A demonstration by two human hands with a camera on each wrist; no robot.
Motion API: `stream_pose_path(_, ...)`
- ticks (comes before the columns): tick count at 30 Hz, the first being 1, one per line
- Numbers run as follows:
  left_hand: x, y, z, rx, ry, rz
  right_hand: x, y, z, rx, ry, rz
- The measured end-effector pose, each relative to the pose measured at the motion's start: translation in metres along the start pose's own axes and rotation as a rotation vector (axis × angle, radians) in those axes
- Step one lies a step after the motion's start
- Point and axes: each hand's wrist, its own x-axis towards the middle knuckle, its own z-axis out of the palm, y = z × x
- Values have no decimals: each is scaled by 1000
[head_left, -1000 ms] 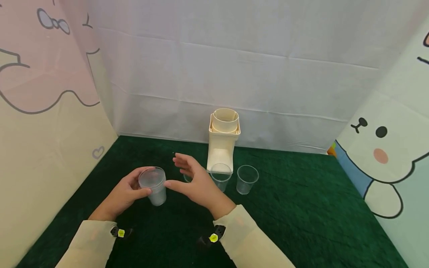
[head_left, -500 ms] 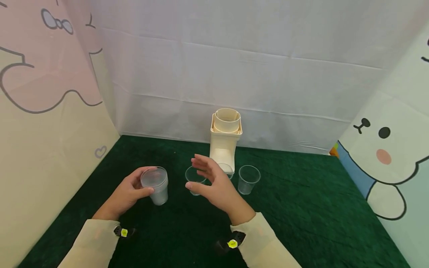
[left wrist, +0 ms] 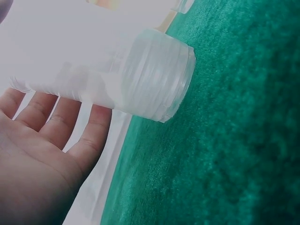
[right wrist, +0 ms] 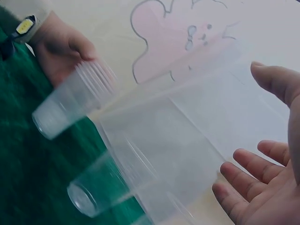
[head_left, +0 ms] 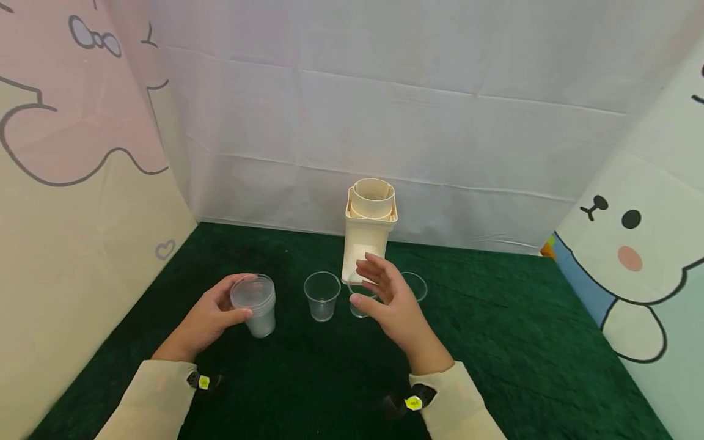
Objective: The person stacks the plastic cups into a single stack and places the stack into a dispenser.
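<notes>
On the left in the head view, my left hand (head_left: 206, 318) holds a stack of clear plastic cups (head_left: 258, 308), thumb and fingers around its side. The left wrist view shows that stack (left wrist: 157, 77) close up, with its many layered edges. My right hand (head_left: 396, 308) is spread and holds nothing, hovering by a row of single clear cups. The left cup (head_left: 322, 296) stands upright in full view. The middle cup (head_left: 359, 310) and the right cup (head_left: 417, 285) are partly hidden behind my right hand. In the right wrist view its fingers (right wrist: 246, 180) are apart and relaxed.
A cream plastic holder (head_left: 368, 223) with a round tube on top stands against the white backdrop (head_left: 418, 134), behind the cups. Green cloth (head_left: 495, 330) covers the table. Patterned sheets (head_left: 82, 256) hang at both sides.
My right hand has moved right, from beside the stack past the left cup to in front of the middle and right ones. My left hand keeps holding the stack in place.
</notes>
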Motion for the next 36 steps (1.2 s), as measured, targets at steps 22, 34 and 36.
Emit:
stream_pose_path(22, 0, 1, 1, -1, 7, -20, -15, 15, -57, 88, 190, -30)
stream_pose_path(34, 0, -1, 1, 17, 14, -5, -16, 37, -73, 48, 287, -24)
stream_pose_path(36, 0, -1, 1, 19, 16, -3, -16, 43, -74, 41, 299, -18)
